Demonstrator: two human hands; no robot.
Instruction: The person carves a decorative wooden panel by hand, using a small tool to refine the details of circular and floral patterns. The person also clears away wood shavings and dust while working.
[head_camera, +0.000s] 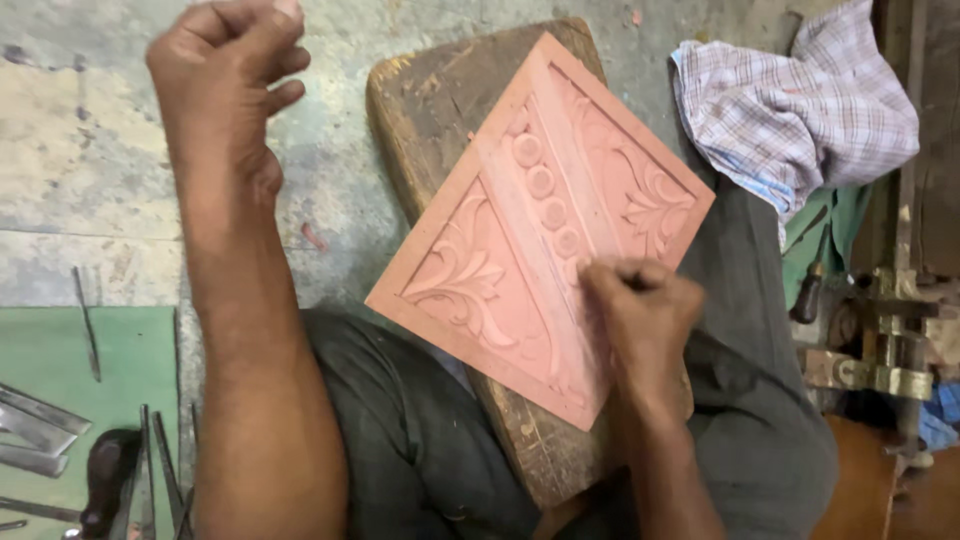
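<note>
A pink stone slab (520, 230), carved with leaf scrolls and a row of round beads, lies tilted on a worn wooden block (440, 100) across my lap. My right hand (640, 310) rests on the slab's lower right part, near the end of the bead row. Its fingers are pinched around a small dark tool that is almost hidden inside the grip. My left hand (230, 70) is lifted over the concrete floor to the left of the block, curled into a fist, and nothing shows inside it.
A checked cloth (800, 110) lies bunched at the upper right. Several metal chisels and a dark-handled tool (105, 480) lie on a green mat (60, 360) at the lower left. A brass-coloured metal fixture (890, 350) and a wooden-handled tool (810, 290) sit on the right.
</note>
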